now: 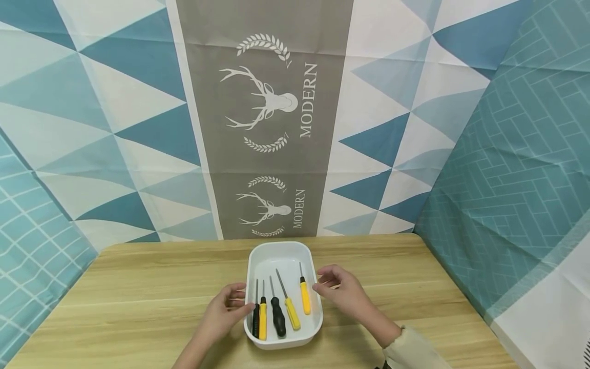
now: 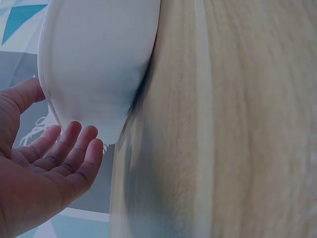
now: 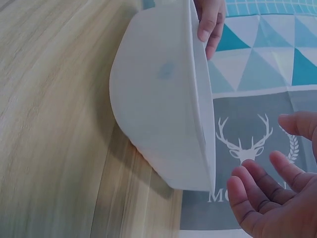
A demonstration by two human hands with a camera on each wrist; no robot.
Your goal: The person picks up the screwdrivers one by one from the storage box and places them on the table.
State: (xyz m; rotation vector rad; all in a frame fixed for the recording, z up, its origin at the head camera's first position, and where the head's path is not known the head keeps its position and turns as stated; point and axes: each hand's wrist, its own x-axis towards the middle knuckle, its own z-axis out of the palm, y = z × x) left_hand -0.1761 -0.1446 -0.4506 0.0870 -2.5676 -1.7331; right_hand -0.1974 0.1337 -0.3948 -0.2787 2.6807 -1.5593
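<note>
A white rectangular tray (image 1: 281,345) stands on the table with several screwdrivers lying in it, shafts pointing to the far end. From left to right are a slim black-handled screwdriver (image 1: 255,323), a yellow one with a black collar (image 1: 263,323), a thick black one (image 1: 278,319), a plain yellow one (image 1: 292,313) and, apart at the right, another yellow one (image 1: 305,296). My left hand (image 1: 226,310) is at the tray's left side, thumb at the rim, fingers loosely bent beside the wall. Off the right side, my right hand (image 3: 277,198) holds nothing, fingers spread and relaxed.
The light wood table (image 1: 152,287) extends on both sides of the tray. Behind it hangs a patterned cloth (image 1: 272,164) with deer heads and triangles. Teal cloth (image 1: 521,169) hangs at the right, and a blue checked surface (image 1: 37,251) at the left.
</note>
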